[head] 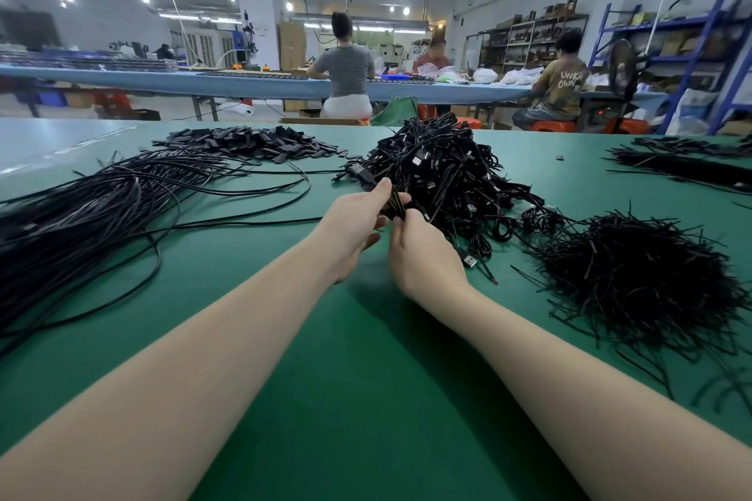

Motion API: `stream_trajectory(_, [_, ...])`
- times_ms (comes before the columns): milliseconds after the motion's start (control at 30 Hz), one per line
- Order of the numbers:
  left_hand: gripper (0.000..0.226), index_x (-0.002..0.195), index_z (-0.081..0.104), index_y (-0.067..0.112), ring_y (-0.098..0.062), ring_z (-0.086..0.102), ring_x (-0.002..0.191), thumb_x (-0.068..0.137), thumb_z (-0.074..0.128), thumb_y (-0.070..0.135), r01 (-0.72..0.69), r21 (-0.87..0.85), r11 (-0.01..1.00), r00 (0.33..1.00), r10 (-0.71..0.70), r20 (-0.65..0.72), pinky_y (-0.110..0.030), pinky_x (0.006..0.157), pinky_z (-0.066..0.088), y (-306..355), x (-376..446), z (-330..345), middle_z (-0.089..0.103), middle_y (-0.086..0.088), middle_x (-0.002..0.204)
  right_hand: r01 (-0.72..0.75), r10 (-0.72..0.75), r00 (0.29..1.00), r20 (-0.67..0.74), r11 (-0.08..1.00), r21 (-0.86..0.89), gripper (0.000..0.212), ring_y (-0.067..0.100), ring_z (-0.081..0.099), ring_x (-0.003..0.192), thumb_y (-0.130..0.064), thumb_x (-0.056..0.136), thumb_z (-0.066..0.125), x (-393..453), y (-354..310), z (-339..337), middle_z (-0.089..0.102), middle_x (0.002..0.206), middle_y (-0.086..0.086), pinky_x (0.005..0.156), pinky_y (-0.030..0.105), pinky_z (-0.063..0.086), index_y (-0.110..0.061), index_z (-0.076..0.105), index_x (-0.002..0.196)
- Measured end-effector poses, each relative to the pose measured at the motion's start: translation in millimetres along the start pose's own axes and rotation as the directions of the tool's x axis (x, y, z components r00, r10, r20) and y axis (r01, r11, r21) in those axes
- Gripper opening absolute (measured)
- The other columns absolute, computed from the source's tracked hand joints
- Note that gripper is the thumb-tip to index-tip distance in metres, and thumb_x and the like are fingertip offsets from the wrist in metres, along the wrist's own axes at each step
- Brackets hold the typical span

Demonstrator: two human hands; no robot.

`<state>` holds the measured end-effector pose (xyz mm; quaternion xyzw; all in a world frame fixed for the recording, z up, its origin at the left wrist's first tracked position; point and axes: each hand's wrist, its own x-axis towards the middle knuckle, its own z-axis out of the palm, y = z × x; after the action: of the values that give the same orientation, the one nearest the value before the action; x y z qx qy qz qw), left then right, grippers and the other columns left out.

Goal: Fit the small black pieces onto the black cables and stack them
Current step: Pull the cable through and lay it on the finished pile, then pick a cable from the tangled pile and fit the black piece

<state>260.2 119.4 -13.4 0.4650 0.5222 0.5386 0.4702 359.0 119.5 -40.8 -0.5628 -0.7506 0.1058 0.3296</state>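
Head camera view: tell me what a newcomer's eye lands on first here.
The two bare forearms converging at centre, where the left hand and right hand both grip a small bunch of black cables. Just behind them rises a tangled heap of black cables with plugs. A long sweep of loose cables fills the left of the green table, and a bristly pile of short black pieces sits on the right.
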Motion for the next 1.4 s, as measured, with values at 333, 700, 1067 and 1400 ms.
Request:
stream_trajectory(333, [0.058, 0.138, 0.05, 0.021, -0.027, 0.045, 0.13, 0.083, 0.039, 0.006, -0.396, 0.888, -0.233, 0.544, 0.72, 0.431, -0.036, 0.097, 0.028, -27, 2, -34, 0.052, -0.004, 0.138, 0.144, -0.086, 0.974, 0.21, 0.951, -0.274, 0.022, 0.027, 0.056, 0.1, -0.029, 0.103, 0.023, 22, 4, -24, 0.058, 0.094, -0.001, 0.083, 0.042, 0.026, -0.019, 0.041, 0.095])
stream_trajectory(700, [0.013, 0.079, 0.061, 0.012, -0.025, 0.062, 0.06, 0.077, 0.074, 0.011, -0.316, 0.904, -0.289, 0.643, 0.635, 0.428, -0.031, 0.057, 0.038, -18, -7, -12, 0.063, -0.002, 0.068, 0.603, -0.3, 0.796, 0.526, 0.464, -0.649, 0.018, 0.013, 0.038, 0.057, -0.005, 0.089, 0.033, 37, -1, -77, 0.039, 0.071, -0.005, 0.076, 0.038, 0.018, -0.02, 0.029, 0.079])
stream_trajectory(1067, [0.019, 0.085, 0.032, 0.017, -0.034, 0.055, 0.079, 0.101, 0.033, 0.028, -0.371, 0.927, 0.053, 0.743, 0.617, 0.262, -0.035, 0.062, 0.024, -37, -2, -16, 0.056, -0.007, 0.084, 0.437, -0.309, 0.891, 0.334, 0.376, -0.817, 0.051, 0.024, 0.054, 0.109, -0.051, 0.093, 0.048, 45, 18, -110, 0.054, 0.118, 0.002, 0.098, 0.045, 0.03, -0.022, 0.037, 0.133])
stream_trajectory(1400, [0.035, 0.07, 0.028, 0.019, -0.018, 0.043, 0.058, 0.102, 0.029, 0.032, -0.243, 0.836, 0.493, 0.852, 0.521, -0.06, -0.035, 0.05, 0.02, -39, 4, -25, 0.046, 0.0, 0.067, 0.189, 0.39, 0.764, 0.514, 0.627, -0.756, 0.049, 0.013, 0.055, 0.094, -0.067, 0.074, 0.065, 41, 75, -128, 0.062, 0.1, -0.013, 0.079, 0.027, 0.042, -0.029, 0.069, 0.103])
